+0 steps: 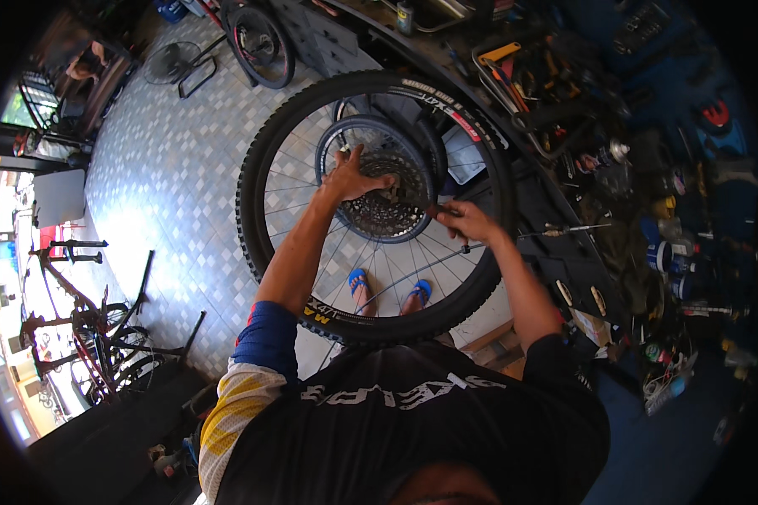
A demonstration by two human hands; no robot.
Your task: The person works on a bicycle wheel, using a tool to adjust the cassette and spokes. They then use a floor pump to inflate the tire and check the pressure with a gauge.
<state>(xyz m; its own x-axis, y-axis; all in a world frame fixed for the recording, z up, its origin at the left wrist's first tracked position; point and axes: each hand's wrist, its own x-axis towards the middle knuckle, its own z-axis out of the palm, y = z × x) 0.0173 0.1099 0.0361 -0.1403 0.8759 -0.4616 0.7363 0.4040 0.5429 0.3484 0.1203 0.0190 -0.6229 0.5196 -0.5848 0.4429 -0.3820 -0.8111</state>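
A bicycle wheel [250, 198] with a black knobby tyre stands in front of me, a wide rear cassette [370, 217] at its hub. My left hand [348, 180] lies over the cassette with fingers spread, its thumb stretched toward a metal piece [393, 188] at the hub. To the right of the hub, the fingers of my right hand [466, 222] are curled round a dark tool handle [432, 210]. The far end of that handle merges with the dark cassette, so its kind is unclear. Behind the spokes shows a smaller dark hoop [351, 123].
A cluttered workbench with hand tools [556, 109] runs along the right. Near it a thin rod [577, 228] points rightward. Further off are a floor fan [170, 63], another bicycle wheel [261, 46] and a bicycle frame [84, 328] on the left. Tiles cover the floor [168, 160].
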